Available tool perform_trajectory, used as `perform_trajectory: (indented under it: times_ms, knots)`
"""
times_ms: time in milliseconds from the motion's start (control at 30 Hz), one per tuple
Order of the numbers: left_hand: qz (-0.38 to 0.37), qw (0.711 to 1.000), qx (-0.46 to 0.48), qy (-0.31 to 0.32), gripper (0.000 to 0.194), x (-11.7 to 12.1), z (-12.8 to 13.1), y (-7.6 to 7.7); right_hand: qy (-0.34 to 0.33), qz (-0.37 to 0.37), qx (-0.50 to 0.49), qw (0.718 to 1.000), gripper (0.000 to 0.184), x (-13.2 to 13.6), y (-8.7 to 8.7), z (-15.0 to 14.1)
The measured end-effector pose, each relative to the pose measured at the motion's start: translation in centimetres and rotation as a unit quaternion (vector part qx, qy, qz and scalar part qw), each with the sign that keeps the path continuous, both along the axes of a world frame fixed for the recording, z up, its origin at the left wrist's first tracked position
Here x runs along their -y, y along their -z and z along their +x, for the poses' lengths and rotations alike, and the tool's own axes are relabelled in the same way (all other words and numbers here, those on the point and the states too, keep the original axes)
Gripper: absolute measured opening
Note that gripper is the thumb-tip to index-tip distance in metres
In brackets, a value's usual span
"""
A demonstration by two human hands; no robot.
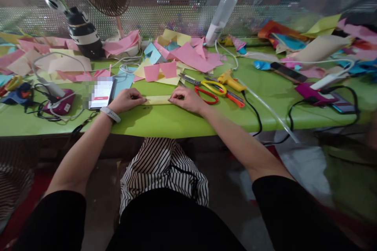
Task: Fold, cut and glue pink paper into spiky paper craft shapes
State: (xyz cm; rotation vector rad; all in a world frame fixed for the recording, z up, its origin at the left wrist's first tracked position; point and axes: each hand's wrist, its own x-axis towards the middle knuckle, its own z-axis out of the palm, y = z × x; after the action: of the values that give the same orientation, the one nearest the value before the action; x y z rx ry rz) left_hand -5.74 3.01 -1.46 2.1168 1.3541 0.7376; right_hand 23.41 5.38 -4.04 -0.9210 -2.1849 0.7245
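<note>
- Head view: a pale yellow strip [157, 100] spans both hands, on or just above (which, I cannot tell) the green surface [165, 122].
- Left hand [127, 100]: fingers pinching the strip's left end; phone [101, 92] just beside.
- Right hand [190, 100]: fingers pinching the right end; yellow-handled scissors [201, 82] near, glue gun [231, 82] farther right.
- Behind: pink, yellow and blue scraps [196, 55].

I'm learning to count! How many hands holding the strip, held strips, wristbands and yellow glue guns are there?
Hands: 2, left hand and right hand
Held yellow strip: 1
Wristband: 1
Yellow glue gun: 1
Total: 5
</note>
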Motion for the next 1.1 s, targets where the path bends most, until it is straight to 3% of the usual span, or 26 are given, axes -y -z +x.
perform_trajectory:
  times_ms: [233, 767, 1100]
  knots:
    - [-0.094, 0.994, 0.063, -0.011, 0.034, 0.6, 0.7, -0.2, -0.013, -0.051, 0.001, 0.999, 0.023, 0.0, -0.2, 0.7]
    - [-0.057, 0.998, -0.002, -0.011, 0.038, 1.0, 1.3, -0.7, 0.014, -0.039, 0.017, 0.999, 0.025, -0.1, 0.0, 0.1]
    - [-0.022, 0.999, -0.030, 0.002, 0.032, 0.2, 0.9, 0.3, 0.000, -0.061, 0.009, 0.998, 0.022, -0.2, -0.2, 0.2]
